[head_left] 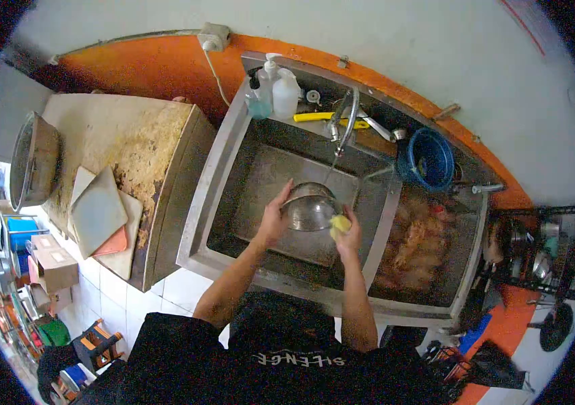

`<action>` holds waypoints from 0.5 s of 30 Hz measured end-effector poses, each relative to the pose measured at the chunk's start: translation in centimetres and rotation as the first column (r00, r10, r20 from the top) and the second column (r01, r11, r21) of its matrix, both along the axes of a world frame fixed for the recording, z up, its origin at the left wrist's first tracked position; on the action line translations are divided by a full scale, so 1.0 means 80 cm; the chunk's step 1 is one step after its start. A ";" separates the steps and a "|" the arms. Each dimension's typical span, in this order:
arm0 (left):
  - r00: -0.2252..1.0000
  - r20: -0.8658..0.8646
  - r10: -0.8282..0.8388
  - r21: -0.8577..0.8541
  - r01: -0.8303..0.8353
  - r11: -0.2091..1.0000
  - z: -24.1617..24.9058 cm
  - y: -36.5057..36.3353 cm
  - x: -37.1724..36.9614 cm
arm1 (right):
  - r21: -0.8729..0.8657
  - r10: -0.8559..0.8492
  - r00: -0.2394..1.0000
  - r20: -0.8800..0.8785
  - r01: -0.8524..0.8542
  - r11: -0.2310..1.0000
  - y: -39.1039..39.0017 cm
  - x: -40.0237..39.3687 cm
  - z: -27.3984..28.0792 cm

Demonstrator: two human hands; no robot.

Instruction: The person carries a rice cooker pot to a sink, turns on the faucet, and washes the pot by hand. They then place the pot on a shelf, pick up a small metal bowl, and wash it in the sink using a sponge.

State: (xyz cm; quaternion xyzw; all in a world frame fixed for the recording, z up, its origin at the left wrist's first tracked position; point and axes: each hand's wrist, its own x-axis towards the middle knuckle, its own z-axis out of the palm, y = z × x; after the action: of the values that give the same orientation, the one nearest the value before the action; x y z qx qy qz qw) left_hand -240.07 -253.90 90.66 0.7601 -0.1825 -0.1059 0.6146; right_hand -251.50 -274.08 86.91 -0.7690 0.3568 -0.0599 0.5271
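A shiny metal bowl (309, 210) is held over the left sink basin (260, 182), under the faucet (349, 128), from which a thin stream of water seems to run. On the bowl's left rim, my left hand (275, 217) is closed with the thumb near the top edge. My right hand (348, 236) has its fingers wrapped round a yellow sponge (339, 225), close against the bowl's right side. Both hands are above the basin floor.
Soap bottles (285, 93), a yellow-handled tool (314, 117) and a blue basket (426, 159) stand along the sink's back ledge. Brownish food pieces (416, 246) lie in the right basin. Cutting boards (100, 212) and a large pot (36, 160) are on the left worktop.
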 end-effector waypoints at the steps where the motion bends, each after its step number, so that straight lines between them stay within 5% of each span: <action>1: 0.999 0.023 0.027 0.163 -0.030 0.986 0.026 -0.002 -0.006 | 0.097 -0.089 0.996 -0.027 0.091 0.991 0.002 0.007 0.030; 2: 0.994 0.075 0.079 0.241 -0.095 0.966 0.030 -0.005 -0.010 | 0.190 -0.173 0.983 -0.060 0.181 0.965 0.002 0.010 0.047; 3: 0.984 0.126 0.127 0.316 -0.161 0.935 0.035 -0.009 -0.014 | 0.068 -0.088 0.982 -0.170 0.100 0.993 -0.007 0.011 0.028; 5: 0.923 0.265 0.277 0.284 -0.350 0.893 0.018 -0.013 -0.025 | -0.085 0.007 0.993 -0.122 -0.017 0.996 0.000 0.013 -0.023; 8: 0.943 -0.116 0.313 0.155 -0.294 0.943 -0.004 -0.012 -0.042 | -0.299 0.184 0.976 0.120 -0.142 0.944 0.049 0.031 -0.011; 10: 0.981 -0.038 0.191 0.174 -0.182 0.968 0.006 -0.016 -0.056 | -0.541 0.277 0.936 0.216 -0.121 0.833 0.081 0.044 -0.032; 11: 0.992 0.001 0.126 0.184 -0.124 0.975 0.009 -0.018 -0.062 | -0.141 0.163 0.942 0.293 -0.126 0.982 0.095 0.044 -0.032; 12: 0.987 0.012 0.160 0.164 -0.160 0.973 0.005 -0.017 -0.065 | 0.285 0.024 0.945 0.325 -0.122 0.951 0.107 0.049 -0.031; 13: 0.981 0.027 0.195 0.143 -0.196 0.970 0.000 -0.014 -0.063 | 0.658 -0.115 0.945 0.305 -0.122 0.743 0.114 0.057 -0.028; 14: 0.973 0.041 0.229 0.124 -0.232 0.965 -0.003 -0.009 -0.058 | 0.273 0.242 0.900 0.363 -0.351 0.896 0.107 0.056 -0.027; 15: 0.951 -0.080 0.299 0.022 -0.298 0.954 0.012 0.000 -0.050 | -0.146 0.564 0.785 0.255 -0.545 0.825 0.096 0.044 -0.026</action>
State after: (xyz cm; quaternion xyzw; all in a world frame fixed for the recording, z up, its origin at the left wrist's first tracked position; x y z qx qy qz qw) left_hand -244.06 -253.91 91.59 0.7771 -0.0396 -0.0438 0.6266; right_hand -247.98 -266.40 84.86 -0.8393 0.0326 -0.0247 0.5421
